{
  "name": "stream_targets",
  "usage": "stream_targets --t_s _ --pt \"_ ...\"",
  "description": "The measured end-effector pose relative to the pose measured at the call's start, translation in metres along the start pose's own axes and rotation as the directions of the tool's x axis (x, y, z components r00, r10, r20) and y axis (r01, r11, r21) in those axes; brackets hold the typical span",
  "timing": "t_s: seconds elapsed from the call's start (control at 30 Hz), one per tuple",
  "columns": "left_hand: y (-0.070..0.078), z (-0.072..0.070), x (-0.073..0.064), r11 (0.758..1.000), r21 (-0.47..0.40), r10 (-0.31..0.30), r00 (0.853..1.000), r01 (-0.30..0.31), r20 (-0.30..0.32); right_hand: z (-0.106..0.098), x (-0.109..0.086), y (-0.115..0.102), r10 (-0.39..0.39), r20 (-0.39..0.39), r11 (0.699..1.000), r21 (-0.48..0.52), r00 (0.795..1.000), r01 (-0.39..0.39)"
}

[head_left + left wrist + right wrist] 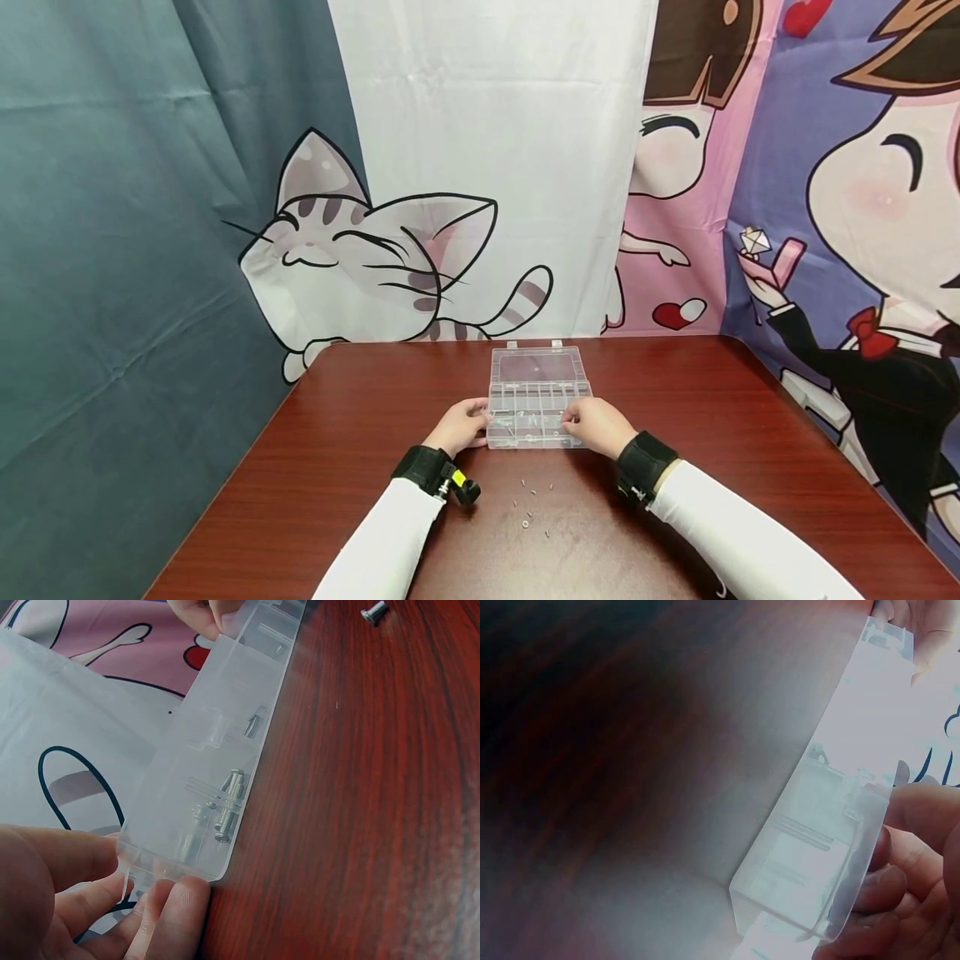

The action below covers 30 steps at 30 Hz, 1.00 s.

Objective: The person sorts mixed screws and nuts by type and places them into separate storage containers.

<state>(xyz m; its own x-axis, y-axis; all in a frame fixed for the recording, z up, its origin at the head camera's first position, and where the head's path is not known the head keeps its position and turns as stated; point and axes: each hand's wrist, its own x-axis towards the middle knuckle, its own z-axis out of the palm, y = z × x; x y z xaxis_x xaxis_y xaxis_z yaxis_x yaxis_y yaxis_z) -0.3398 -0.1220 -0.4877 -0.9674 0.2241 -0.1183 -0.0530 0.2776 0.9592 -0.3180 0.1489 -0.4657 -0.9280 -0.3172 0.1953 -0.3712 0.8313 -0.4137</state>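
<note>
A clear plastic compartment box (525, 444) lies on the table with its lid (538, 365) folded back. My left hand (461, 423) grips its left end, thumb and fingers about the corner in the left wrist view. Over the front right compartments is my right hand (597, 423), fingers bent and tips close together. In the right wrist view its fingers (911, 877) are beside the box wall; whether they pinch something small is hidden. Through the front wall, several metal screws (231, 806) show inside.
Several tiny screws (547, 533) and a small ring-shaped piece (525, 524) are scattered on the reddish-brown table (360, 500) in front of the box. One loose screw (373, 613) shows closer in the left wrist view. Printed cloth (487, 125) hangs behind the table.
</note>
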Motion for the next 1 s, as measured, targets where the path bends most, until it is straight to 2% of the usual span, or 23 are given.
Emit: stream_targets --t_s 0.43,0.53,0.63,0.77,0.87,1.0 --pt "-0.002 0.001 -0.001 1.0 -0.013 -0.012 1.0 0.012 -0.017 -0.001 -0.006 -0.006 -0.022 -0.022 1.0 -0.006 1.0 0.022" --pt "-0.002 0.0 -0.001 1.0 -0.009 -0.007 1.0 0.007 -0.017 0.001 -0.01 -0.011 -0.073 -0.047 0.997 -0.044 0.996 0.071" --pt "-0.001 0.001 0.0 1.0 -0.013 -0.007 1.0 0.007 -0.015 0.002 -0.016 -0.023 -0.155 -0.058 0.985 -0.081 0.986 0.15" --pt "-0.001 0.002 0.001 1.0 -0.014 0.0 1.0 0.0 -0.014 0.002 -0.027 -0.044 -0.294 -0.021 0.951 -0.108 0.956 0.29" --pt "-0.002 0.002 0.0 1.0 -0.012 0.006 1.0 -0.007 -0.017 0.002 -0.037 -0.06 -0.387 0.045 0.916 -0.096 0.921 0.39" --pt "-0.002 0.001 0.0 1.0 -0.014 0.017 1.0 -0.017 -0.014 0.003 -0.049 -0.078 -0.503 0.141 0.853 -0.072 0.852 0.516"
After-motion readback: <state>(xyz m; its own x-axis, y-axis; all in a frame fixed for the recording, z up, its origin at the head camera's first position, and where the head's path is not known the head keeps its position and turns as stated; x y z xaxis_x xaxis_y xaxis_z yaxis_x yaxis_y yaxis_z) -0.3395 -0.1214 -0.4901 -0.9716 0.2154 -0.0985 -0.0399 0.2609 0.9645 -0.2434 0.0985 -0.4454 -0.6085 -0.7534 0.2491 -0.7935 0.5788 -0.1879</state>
